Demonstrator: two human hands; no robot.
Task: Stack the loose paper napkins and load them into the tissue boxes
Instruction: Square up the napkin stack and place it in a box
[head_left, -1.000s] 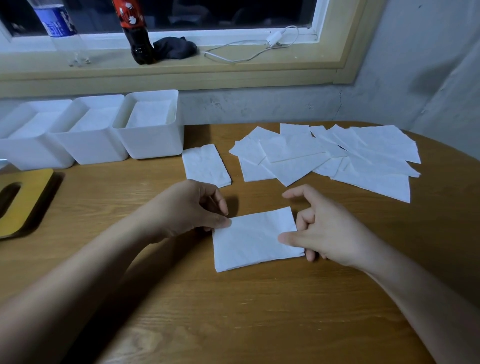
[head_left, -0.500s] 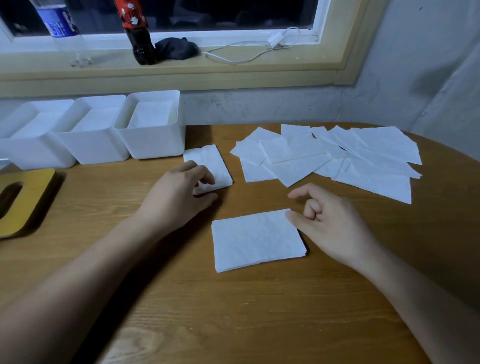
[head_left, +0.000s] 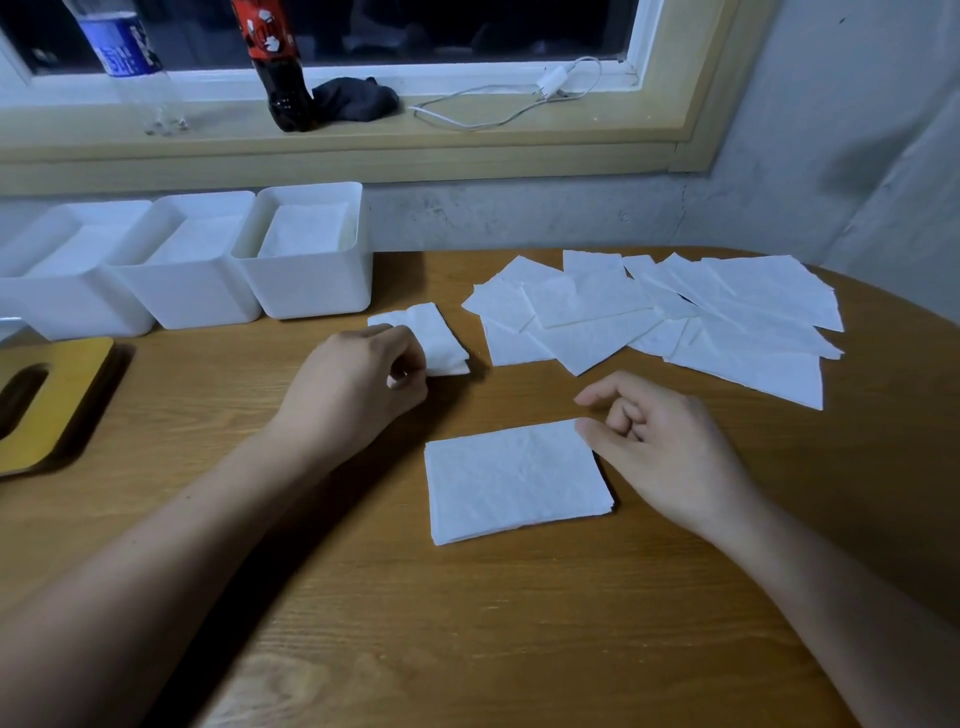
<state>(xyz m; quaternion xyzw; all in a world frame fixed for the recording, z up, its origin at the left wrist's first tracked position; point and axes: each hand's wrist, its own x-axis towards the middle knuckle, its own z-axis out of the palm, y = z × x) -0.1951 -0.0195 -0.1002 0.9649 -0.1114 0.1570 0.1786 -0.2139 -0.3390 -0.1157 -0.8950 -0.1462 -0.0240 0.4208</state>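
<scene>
A neat stack of white napkins (head_left: 514, 480) lies flat on the wooden table (head_left: 467, 623) in front of me. My right hand (head_left: 660, 447) rests by its far right corner, thumb tip touching the corner, fingers loosely curled and holding nothing. My left hand (head_left: 358, 384) grips a small folded napkin bundle (head_left: 441, 343) just in front of the boxes; the bundle bends up in the grip. Several loose napkins (head_left: 675, 317) are spread over the table's far right. Three white tissue boxes (head_left: 311, 280) stand in a row at the far left, each with napkins inside.
A yellow wooden lid (head_left: 47, 400) with a slot lies at the left edge. On the window sill stand a clear bottle (head_left: 130, 67), a dark cola bottle (head_left: 275, 67), a black cloth (head_left: 358, 98) and a white cable (head_left: 509, 104). A grey wall runs behind the table.
My left hand left the stack, moved to the small bundle near the boxes and closed on it. My right hand let go of the stack's right edge and drew back slightly.
</scene>
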